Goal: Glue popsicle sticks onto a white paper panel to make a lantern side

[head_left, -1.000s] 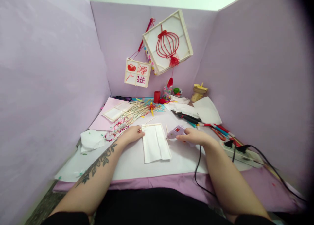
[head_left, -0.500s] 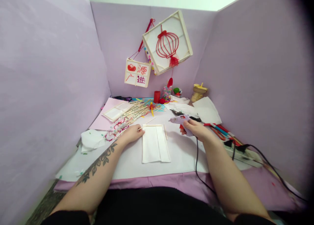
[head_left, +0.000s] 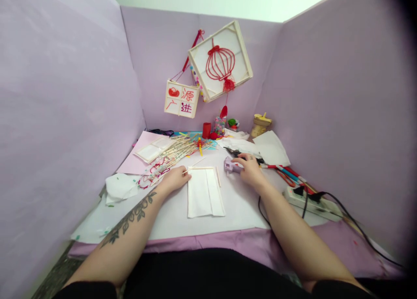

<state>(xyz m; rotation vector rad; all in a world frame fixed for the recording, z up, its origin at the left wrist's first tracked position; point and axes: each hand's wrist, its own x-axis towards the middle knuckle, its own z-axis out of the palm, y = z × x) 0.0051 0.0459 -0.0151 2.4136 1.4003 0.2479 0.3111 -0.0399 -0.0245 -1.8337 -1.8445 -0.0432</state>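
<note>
My left hand [head_left: 176, 178] is closed in a pinch on a thin wooden stick [head_left: 197, 161] at the upper left corner of a folded white paper panel [head_left: 199, 194]. Pale sticks run along the top of the panel, and another stick [head_left: 218, 177] lies by its upper right edge. To the right of the panel, my right hand [head_left: 250, 172] has its fingers around a lilac glue gun [head_left: 229, 165], which is low at the table surface. Its black cord [head_left: 263, 212] trails below the right forearm.
Bundled patterned sticks [head_left: 182, 147] and a small white frame [head_left: 153, 150] lie at the back left. Black pliers [head_left: 232, 151] lie behind the glue gun. A power strip [head_left: 312, 203] and a drink cup [head_left: 260, 124] stand right. Decorated frames [head_left: 220, 62] hang on the back wall.
My right hand has lowered the glue gun towards the table and turned it, moving a little left. My left hand stays in place with the stick.
</note>
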